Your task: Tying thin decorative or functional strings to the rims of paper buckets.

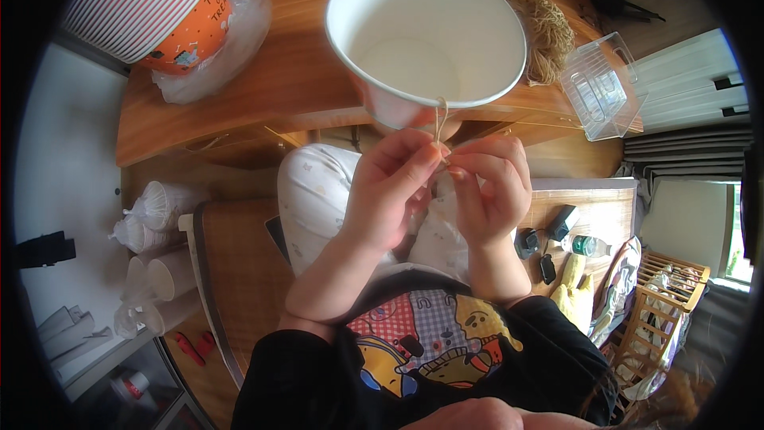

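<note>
While my left hand (382,187) pinches a thin tan cord (440,115) between thumb and finger, my right hand (495,187) brings its fingertips to the same spot — whether they grip the cord too, I cannot tell. Both hands are raised above my lap (316,183), in pale patterned trousers. From my fingers the cord runs up as a narrow loop to the near rim of a large round bucket (469,28), smooth white inside, with a rolled white lip and a sliver of reddish colour low on its outside. It stands tilted toward me at the front of a curved-looking, glossy brown wooden table (294,72). To its left sits a tall stack of nested orange buckets (191,36) in a crumpled clear bag (247,40); just to its right lie a loose tan bundle of cord (551,40) and a clear plastic box (601,87). Farther out — white cups (163,203) in plastic on the left, a slatted wooden rack (654,310) and grey curtains (692,159) by a bright window (742,239) on the right.
</note>
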### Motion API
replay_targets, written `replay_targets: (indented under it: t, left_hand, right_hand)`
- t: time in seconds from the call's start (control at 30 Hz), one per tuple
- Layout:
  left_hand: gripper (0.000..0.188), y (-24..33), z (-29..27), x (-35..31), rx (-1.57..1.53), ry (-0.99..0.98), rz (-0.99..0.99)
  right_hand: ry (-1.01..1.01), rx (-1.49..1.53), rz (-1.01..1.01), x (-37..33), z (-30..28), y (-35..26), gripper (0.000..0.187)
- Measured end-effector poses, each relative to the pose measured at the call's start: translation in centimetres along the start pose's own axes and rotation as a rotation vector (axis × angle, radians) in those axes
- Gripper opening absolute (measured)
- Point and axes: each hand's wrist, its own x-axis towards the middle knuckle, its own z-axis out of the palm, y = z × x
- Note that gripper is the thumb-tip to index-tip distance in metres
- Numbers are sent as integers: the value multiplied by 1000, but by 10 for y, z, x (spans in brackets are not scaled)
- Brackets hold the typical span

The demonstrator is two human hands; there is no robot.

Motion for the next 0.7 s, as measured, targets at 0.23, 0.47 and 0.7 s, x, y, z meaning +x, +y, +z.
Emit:
replay_targets:
  t: [0.23,0.47,0.7]
  left_hand:
    - [14,-2,-6,1,-31,-60,-16]
    - [15,-5,-8,1,80,-127,53]
    - [8,-2,-16,5,-4,-146,-85]
  right_hand:
    - [3,34,5,2,-2,0,20]
    - [-35,123,54,1,-8,0,19]
    - [-115,333,117,20,-13,1,13]
